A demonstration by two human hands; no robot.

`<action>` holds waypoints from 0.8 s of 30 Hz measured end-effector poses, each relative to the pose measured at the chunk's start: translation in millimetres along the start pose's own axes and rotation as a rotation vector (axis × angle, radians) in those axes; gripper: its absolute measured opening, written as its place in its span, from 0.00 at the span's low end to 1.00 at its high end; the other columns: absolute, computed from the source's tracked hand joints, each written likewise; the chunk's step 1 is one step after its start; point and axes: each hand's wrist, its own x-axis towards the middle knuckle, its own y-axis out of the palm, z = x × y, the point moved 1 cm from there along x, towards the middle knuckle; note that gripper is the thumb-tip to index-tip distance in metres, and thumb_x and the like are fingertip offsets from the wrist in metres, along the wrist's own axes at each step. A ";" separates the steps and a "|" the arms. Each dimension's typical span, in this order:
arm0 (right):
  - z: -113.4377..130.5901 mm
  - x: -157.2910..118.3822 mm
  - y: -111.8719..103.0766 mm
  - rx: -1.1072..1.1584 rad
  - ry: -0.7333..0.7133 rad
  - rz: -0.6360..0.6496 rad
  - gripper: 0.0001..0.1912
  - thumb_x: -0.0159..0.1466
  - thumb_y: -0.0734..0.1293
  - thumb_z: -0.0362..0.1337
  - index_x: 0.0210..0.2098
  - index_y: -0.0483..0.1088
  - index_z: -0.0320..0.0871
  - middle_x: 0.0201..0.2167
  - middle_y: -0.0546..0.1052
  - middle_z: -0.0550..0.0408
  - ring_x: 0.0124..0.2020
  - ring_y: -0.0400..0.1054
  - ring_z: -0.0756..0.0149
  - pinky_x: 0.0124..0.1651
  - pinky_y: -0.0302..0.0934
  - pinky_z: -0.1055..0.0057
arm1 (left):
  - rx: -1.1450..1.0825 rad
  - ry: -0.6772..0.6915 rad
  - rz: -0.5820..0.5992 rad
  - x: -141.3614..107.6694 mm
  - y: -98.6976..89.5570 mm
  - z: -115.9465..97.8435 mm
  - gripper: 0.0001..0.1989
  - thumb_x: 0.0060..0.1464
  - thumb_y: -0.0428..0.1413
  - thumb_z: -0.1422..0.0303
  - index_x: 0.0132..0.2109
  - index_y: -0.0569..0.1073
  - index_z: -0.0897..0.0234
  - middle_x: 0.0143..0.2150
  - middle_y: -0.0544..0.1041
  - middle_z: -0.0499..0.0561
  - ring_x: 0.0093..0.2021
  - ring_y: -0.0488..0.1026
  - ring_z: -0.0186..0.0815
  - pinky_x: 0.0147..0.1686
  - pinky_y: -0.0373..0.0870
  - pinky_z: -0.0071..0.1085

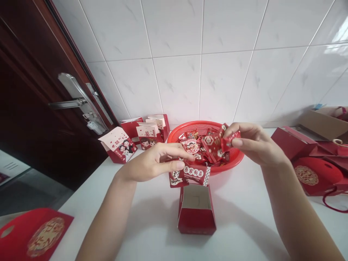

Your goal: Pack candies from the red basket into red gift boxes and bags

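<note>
Between the thumb and fingers of my left hand [154,161] are red wrapped candies [194,174], held just above and behind a small red box [197,217]. The box stands with its top open and a pale inside showing. My right hand [257,143] pinches more red candy packets [214,145] over the right part of a red plastic basket [179,131]. Inside the basket lie many red candies [190,146], partly hidden by both hands. How many packets each hand holds I cannot tell.
Several small printed boxes [119,145] stand at the back left by the wall. Larger red gift boxes [315,175] and a brown carton [323,125] are on the right. Another red box [35,235] is at the near left. A dark door [40,90] with a handle borders the left.
</note>
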 end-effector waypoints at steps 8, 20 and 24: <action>21.8 -10.8 28.6 -0.272 0.022 0.754 0.07 0.69 0.69 0.34 0.40 0.78 0.36 0.36 0.80 0.44 0.37 0.73 0.66 0.42 0.67 0.70 | 0.482 0.025 0.037 -18.5 11.7 -21.0 0.16 0.69 0.49 0.66 0.54 0.80 0.56 0.44 0.78 0.54 0.41 0.75 0.38 0.41 0.72 0.31; 19.9 -23.0 58.7 -0.542 0.242 0.969 0.08 0.64 0.67 0.27 0.41 0.78 0.37 0.45 0.79 0.44 0.42 0.75 0.62 0.42 0.67 0.71 | 0.505 -0.010 0.314 -13.0 28.3 -23.4 0.16 0.63 0.52 0.79 0.47 0.81 0.61 0.40 0.74 0.49 0.36 0.73 0.31 0.37 0.67 0.26; 17.3 -24.3 60.8 -0.562 0.273 1.022 0.12 0.62 0.69 0.25 0.44 0.79 0.37 0.42 0.81 0.46 0.39 0.76 0.62 0.40 0.66 0.72 | 0.527 -0.068 0.362 -9.3 32.3 -18.3 0.14 0.62 0.51 0.79 0.43 0.80 0.62 0.40 0.74 0.49 0.36 0.74 0.32 0.36 0.66 0.27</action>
